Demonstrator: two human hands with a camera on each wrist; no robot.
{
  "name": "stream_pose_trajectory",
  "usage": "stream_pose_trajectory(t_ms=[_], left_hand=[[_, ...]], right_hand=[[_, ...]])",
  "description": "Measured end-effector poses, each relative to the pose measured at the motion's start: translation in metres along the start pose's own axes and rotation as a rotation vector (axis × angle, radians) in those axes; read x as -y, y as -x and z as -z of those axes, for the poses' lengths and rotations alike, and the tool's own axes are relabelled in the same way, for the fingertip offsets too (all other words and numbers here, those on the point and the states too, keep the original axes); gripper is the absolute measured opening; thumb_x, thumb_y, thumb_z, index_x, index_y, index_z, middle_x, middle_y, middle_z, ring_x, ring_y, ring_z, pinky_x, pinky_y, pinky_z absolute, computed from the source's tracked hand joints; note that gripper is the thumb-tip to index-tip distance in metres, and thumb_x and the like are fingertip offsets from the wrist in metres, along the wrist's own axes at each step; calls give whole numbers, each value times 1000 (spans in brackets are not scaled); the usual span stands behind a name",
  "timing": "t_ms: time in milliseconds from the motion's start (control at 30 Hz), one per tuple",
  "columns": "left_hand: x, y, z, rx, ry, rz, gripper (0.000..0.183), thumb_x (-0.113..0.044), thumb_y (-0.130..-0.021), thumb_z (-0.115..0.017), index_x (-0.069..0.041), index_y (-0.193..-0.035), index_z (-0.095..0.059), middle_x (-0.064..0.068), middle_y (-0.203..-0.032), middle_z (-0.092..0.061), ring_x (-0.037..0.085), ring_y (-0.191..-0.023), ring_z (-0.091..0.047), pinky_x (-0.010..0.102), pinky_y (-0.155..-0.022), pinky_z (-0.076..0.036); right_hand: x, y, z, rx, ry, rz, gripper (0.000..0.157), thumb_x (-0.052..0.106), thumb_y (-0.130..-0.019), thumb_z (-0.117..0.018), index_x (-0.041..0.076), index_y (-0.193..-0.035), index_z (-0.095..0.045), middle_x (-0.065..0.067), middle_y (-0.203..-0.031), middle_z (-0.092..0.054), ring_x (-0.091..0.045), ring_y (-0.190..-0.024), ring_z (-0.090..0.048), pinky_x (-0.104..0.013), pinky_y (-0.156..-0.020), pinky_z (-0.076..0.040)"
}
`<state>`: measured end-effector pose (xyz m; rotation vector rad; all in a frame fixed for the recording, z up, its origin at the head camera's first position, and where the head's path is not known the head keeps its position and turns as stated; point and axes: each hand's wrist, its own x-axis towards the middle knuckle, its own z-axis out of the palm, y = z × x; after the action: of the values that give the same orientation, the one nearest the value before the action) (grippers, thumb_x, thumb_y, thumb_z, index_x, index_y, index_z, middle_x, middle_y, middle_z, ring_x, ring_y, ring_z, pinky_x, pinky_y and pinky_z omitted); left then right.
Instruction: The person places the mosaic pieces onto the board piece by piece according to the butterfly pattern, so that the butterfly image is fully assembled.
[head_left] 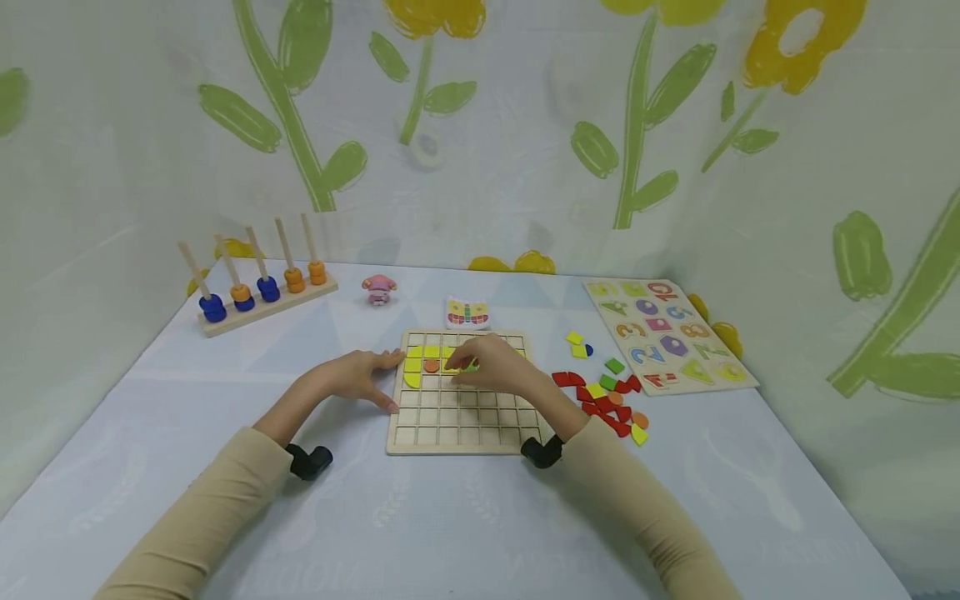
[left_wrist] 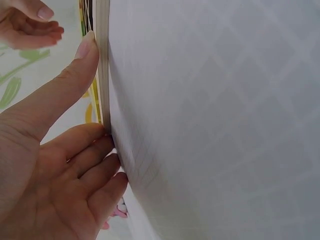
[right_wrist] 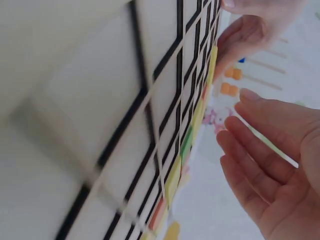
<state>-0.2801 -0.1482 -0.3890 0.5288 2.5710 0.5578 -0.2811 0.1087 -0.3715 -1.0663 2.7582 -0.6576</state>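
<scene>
A wooden grid board (head_left: pixel 450 434) lies flat on the table, with yellow pieces (head_left: pixel 413 365), an orange disc (head_left: pixel 431 366) and some green in its upper cells. My left hand (head_left: pixel 351 377) rests at the board's left edge. In the left wrist view its thumb (left_wrist: pixel 86 52) touches that edge and its fingers lie loosely extended beside it. Over the upper middle of the board hovers my right hand (head_left: pixel 491 364), partly covering the pieces there. The right wrist view shows its fingers (right_wrist: pixel 255 165) loosely bent, apart from the thumb, with nothing visible between them.
Loose red, green, yellow and orange pieces (head_left: pixel 604 403) lie right of the board. Behind it stands a butterfly picture card (head_left: pixel 467 314). A pink figurine (head_left: pixel 379 288) and a peg stacker (head_left: pixel 268 306) are at back left, a number puzzle (head_left: pixel 667 337) at back right.
</scene>
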Motion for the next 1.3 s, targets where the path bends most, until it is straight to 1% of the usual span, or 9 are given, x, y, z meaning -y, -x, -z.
stream_pose_trajectory(t_ms=[133, 233, 367, 533, 600, 767, 900, 1100, 1300], left_hand=[[-1, 1, 0, -6, -2, 12, 98, -41, -76, -81, -11, -152, -27, 19, -155, -23, 39, -143, -19, 59, -111, -21], [-1, 1, 0, -5, -1, 2, 98, -41, -76, -80, -10, -152, -27, 20, -155, -23, 40, -143, -19, 59, -111, -21], [0, 0, 1, -3, -7, -21, 99, -43, -76, -80, -9, -152, -27, 21, -155, -22, 40, -142, -19, 58, -111, -21], [1, -1, 0, 4, -3, -17, 100, -44, -75, -80, -10, -152, -27, 20, -155, -21, 40, -142, -18, 59, -111, -21], [1, -1, 0, 6, 1, -10, 99, -43, -76, -80, -10, -152, -26, 20, -155, -21, 40, -143, -18, 59, -111, -21], [2, -1, 0, 4, 1, -1, 100, -43, -75, -80, -11, -153, -26, 19, -156, -21, 40, -143, -18, 59, -111, -20], [2, -2, 1, 6, 0, -4, 100, -45, -75, -80, -11, -153, -26, 19, -156, -21, 40, -143, -17, 59, -111, -19], [2, -2, 1, 8, -6, -4, 101, -46, -75, -80, -11, -153, -26, 19, -156, -21, 40, -143, -17, 59, -111, -19], [3, -2, 1, 9, -2, -8, 101, -46, -74, -80, -11, -153, -26, 19, -155, -21, 40, -143, -17, 59, -111, -19]], right_hand=[[-10, 17, 7, -47, -11, 0, 16, 10, -85, -75, 7, -100, -75, -1, -95, -72, -16, -87, -63, -28, -78, -53], [-18, 32, 15, -75, -18, -2, 16, 9, -85, -75, 6, -100, -75, -1, -94, -72, -17, -86, -63, -30, -78, -54], [-29, 55, 24, -98, -28, -45, 17, 9, -84, -75, 5, -100, -74, -1, -94, -72, -16, -85, -62, -32, -78, -54], [-41, 84, 31, -75, -25, -116, 18, 10, -84, -76, 6, -102, -74, -2, -96, -71, -17, -86, -61, -34, -78, -54], [-45, 95, 33, -67, -27, -117, 19, 9, -83, -76, 6, -102, -74, -3, -95, -71, -17, -84, -61, -35, -77, -54], [-55, 119, 32, -46, -29, -145, 17, 9, -83, -76, 8, -100, -74, 4, -90, -70, -11, -79, -58, -28, -72, -53], [-58, 136, 32, -25, -24, -202, 14, 10, -83, -76, 10, -97, -74, 8, -86, -67, -11, -76, -56, -24, -67, -51], [-61, 156, 37, -37, 5, -244, 17, 6, -77, -80, 8, -92, -74, 5, -81, -65, -12, -72, -54, -23, -64, -50], [-65, 164, 34, -6, -18, -293, 19, 7, -74, -83, 8, -91, -74, 5, -81, -64, -11, -71, -55, -21, -64, -51]])
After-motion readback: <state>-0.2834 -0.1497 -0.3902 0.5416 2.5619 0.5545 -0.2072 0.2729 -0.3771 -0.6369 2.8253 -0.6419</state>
